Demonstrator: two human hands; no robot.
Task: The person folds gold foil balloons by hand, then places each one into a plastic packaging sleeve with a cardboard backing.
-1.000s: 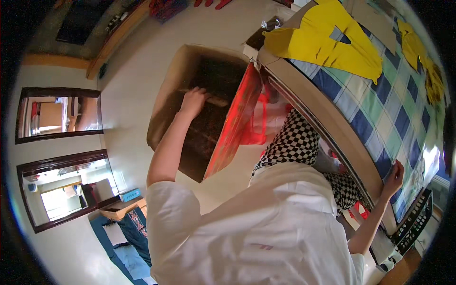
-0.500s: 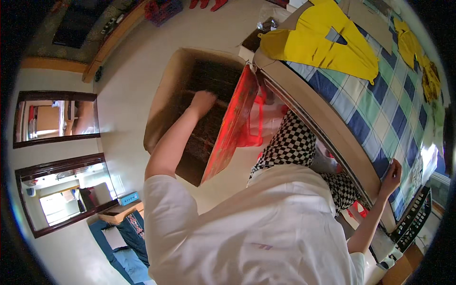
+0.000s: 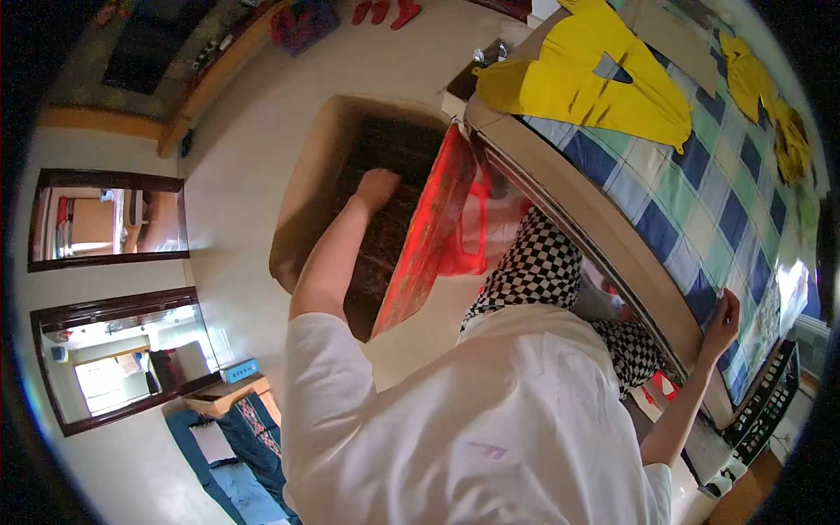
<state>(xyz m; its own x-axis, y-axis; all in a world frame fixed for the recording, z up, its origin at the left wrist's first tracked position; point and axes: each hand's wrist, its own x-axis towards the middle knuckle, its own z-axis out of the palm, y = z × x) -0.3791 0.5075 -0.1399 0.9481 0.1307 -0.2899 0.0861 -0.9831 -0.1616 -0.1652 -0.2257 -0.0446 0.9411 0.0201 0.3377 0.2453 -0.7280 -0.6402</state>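
Observation:
My left hand reaches over the opening of a large brown cardboard box. Its fingers are curled closed, and whatever they hold is hidden. Dark material fills the inside of the box. One side of the box is a red patterned panel. At the right, my right hand rests at the edge of a surface under a blue, green and white checked cloth. Its fingers are bent together, and I cannot make out anything between them. Farther back on the cloth lies a flat yellow cut-out sheet.
More yellow pieces lie at the cloth's far right. A red plastic stool stands between the box and my checkered-trousered legs. A dark rack of small items is by my right arm. Red slippers lie on the floor far back.
My left hand has shifted slightly right over the box and looks sharper than before. The whole view has moved a little. My right hand stays at the cloth's edge.

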